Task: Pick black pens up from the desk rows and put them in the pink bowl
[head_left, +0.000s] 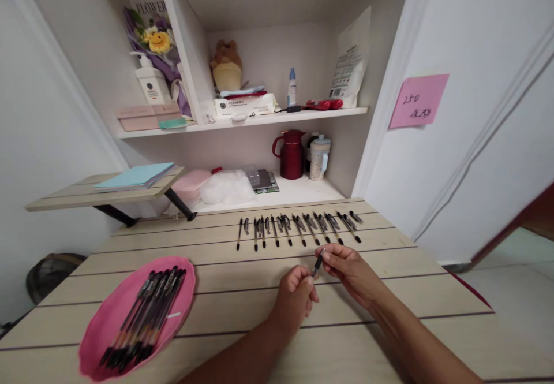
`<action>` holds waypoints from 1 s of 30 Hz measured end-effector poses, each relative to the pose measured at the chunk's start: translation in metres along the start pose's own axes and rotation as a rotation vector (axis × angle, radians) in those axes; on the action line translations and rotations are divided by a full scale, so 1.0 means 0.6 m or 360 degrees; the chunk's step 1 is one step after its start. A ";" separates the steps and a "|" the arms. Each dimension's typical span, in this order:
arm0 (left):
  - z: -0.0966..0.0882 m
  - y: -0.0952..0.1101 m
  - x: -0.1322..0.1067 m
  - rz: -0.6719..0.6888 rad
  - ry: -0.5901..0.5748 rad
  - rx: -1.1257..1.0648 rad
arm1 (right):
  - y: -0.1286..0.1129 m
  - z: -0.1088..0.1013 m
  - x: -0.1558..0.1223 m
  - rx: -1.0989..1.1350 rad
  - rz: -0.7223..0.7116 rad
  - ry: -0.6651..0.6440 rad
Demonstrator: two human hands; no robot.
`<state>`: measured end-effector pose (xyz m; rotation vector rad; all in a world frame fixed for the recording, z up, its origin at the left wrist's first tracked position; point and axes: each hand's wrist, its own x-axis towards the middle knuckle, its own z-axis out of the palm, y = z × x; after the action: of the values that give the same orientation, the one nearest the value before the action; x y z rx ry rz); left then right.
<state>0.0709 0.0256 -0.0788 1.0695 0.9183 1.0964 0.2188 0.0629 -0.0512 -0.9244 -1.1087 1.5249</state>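
Observation:
My left hand (296, 294) is closed around the lower barrel of a pen (318, 261) with a dark grip, held tilted above the wooden table. The fingertips of my right hand (348, 268) are pinched at the pen's upper, pointed end. Just beyond my hands lies a row of black pen parts (291, 231), slim refills or inner pieces alternating with short dark caps or barrels. To the left, a pink oval plate (113, 293) carries several black capped pens (149, 314) side by side.
On the left a small raised shelf (60, 194) holds blue paper (134, 176). Behind the table, a white cabinet contains a red jug (292, 156), a pale cup (319, 159), a plastic bag (227, 187) and a plush toy (227, 66). A pink note (419, 101) sticks on the right wall.

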 end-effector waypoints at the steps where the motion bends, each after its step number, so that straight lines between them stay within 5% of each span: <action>1: 0.000 -0.001 0.000 0.0001 0.0009 0.0011 | 0.001 -0.001 0.001 -0.0021 -0.0025 0.0028; 30: 0.002 0.004 0.003 -0.0013 0.0103 0.0045 | -0.008 0.006 -0.006 -0.0020 0.0009 -0.0050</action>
<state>0.0718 0.0276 -0.0763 1.0577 0.9912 1.1193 0.2174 0.0590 -0.0457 -0.9156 -1.1401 1.5435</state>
